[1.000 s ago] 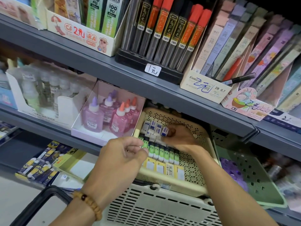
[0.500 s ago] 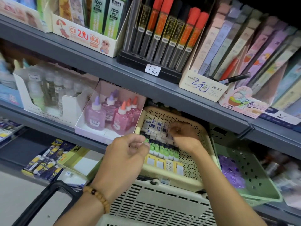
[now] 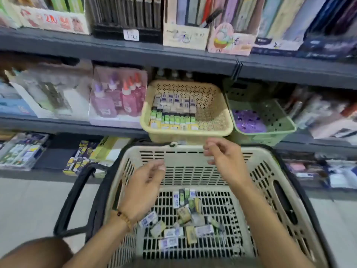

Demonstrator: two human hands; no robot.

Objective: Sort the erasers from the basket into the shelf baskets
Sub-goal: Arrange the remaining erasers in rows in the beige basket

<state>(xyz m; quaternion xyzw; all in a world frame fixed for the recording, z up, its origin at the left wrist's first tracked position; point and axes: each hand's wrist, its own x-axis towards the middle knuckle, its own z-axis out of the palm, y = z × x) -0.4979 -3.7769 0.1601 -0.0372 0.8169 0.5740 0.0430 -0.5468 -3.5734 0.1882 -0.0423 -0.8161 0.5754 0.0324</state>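
While both hands hover empty, the left hand (image 3: 144,185) loosely curled at lower centre and the right hand (image 3: 224,157) relaxed beside it, a scatter of small wrapped erasers (image 3: 185,219) remains in the beige slotted plastic carrying basket (image 3: 270,171); neat rows already fill the tan perforated shelf basket (image 3: 216,117) above, so sorting looks partly done

A shopping basket (image 3: 257,171) fills the lower frame, loose erasers (image 3: 185,219) on its floor. Behind it, at centre, a shelf basket (image 3: 216,117) holds rowed erasers (image 3: 173,111); another basket (image 3: 278,120) sits just right.
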